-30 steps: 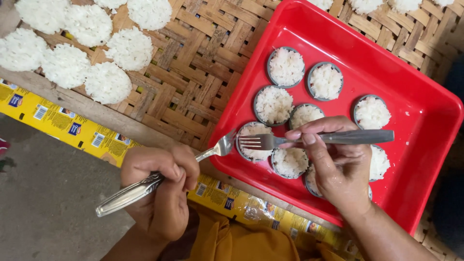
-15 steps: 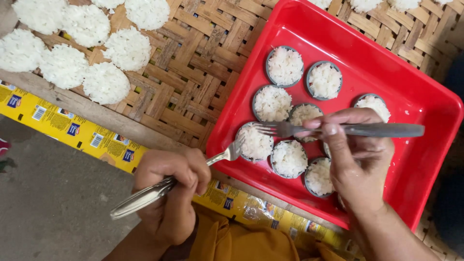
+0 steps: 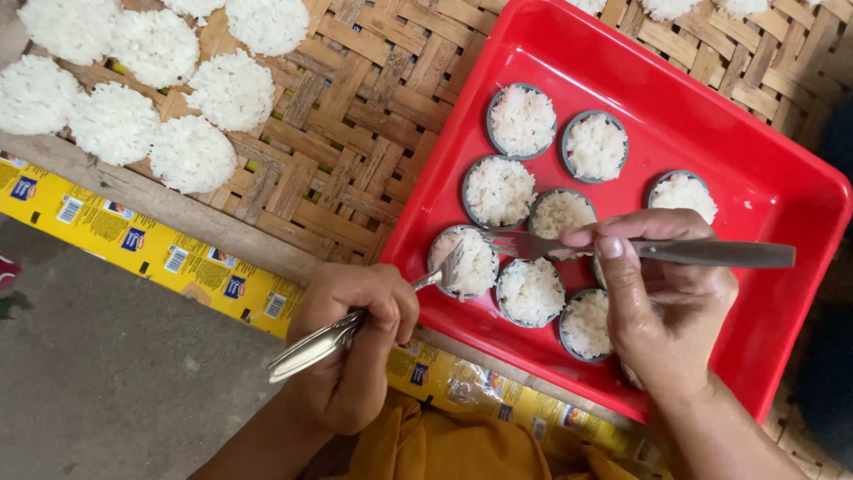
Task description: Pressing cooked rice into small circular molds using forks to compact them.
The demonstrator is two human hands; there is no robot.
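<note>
Each hand pinches a fork, left hand (image 3: 351, 356) and right hand (image 3: 662, 302), over soft, crumbly-looking rice cakes (image 3: 471, 260), likely best lifted by their stiff ring moulds.

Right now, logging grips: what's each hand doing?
Left hand: closed on a silver metal fork.
Right hand: closed on a grey metal fork.

glossy red plastic tray (image 3: 764, 169), shiny metal forks (image 3: 702, 253), rough woven bamboo mat (image 3: 373, 142)

A woven bamboo mat (image 3: 355, 116) carries white rice cakes (image 3: 191, 153) and a red tray (image 3: 755, 178).
</note>
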